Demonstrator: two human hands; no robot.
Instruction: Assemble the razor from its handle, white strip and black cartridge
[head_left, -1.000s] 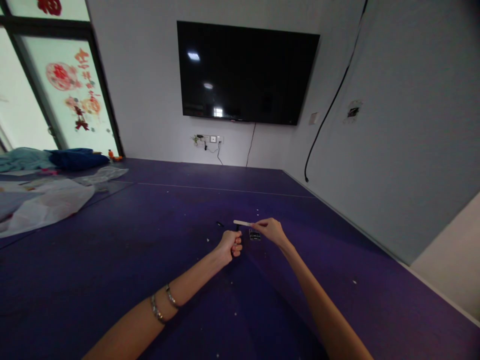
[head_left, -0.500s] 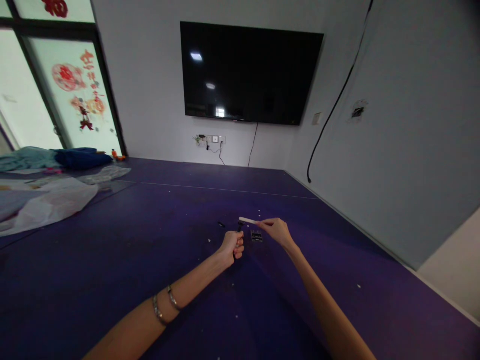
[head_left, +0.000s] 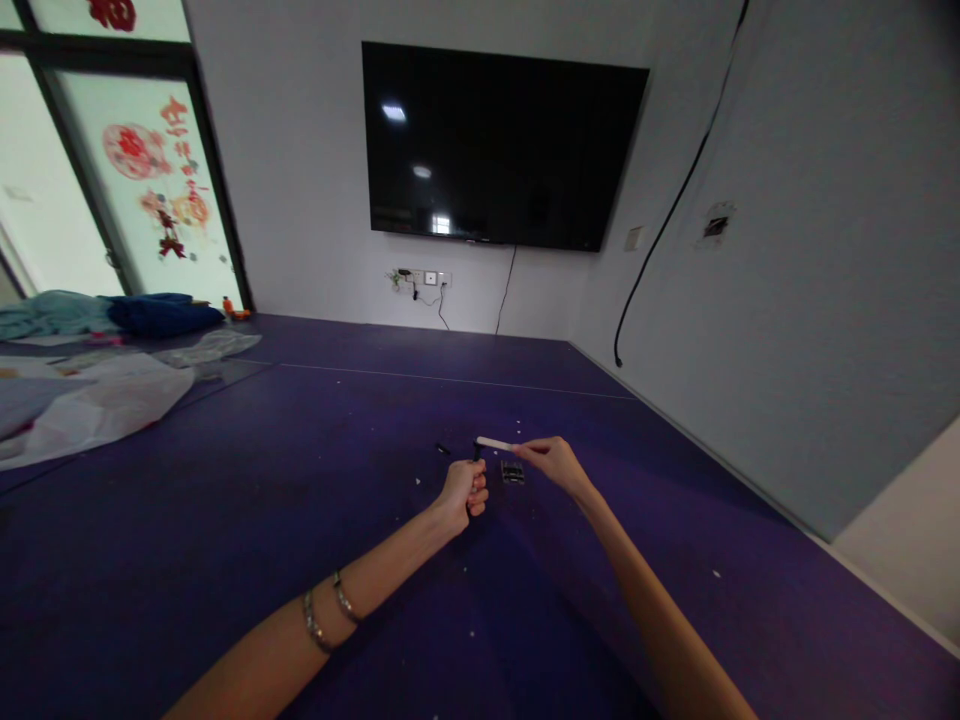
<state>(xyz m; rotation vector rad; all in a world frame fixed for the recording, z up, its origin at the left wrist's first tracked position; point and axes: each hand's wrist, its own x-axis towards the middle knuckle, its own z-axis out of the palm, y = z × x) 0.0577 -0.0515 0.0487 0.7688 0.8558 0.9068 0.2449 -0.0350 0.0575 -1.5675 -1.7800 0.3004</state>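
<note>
My left hand (head_left: pixel 463 490) is closed around a thin black tool (head_left: pixel 477 452) that points up out of the fist; its kind is too small to make out. Between the fingertips of my right hand (head_left: pixel 551 460) is a slim white stick (head_left: pixel 495 444), held nearly level. The stick's left end meets the top of the black tool, or lies just in front of it. Below the stick, a small dark rectangular piece with light markings (head_left: pixel 513 472) rests on the purple surface (head_left: pixel 360 430). A short black piece (head_left: pixel 443 449) lies left of the black tool.
Tiny white bits (head_left: pixel 518 427) are scattered about the surface. Clear plastic sheeting (head_left: pixel 112 400) and a dark blue cloth (head_left: pixel 169 314) lie at the left. A black cable (head_left: pixel 660 235) hangs down the right wall, and a television (head_left: pixel 502 145) is on the far wall.
The white stick and the top of the black tool have shifted very slightly left. Both hands keep the same hold.
</note>
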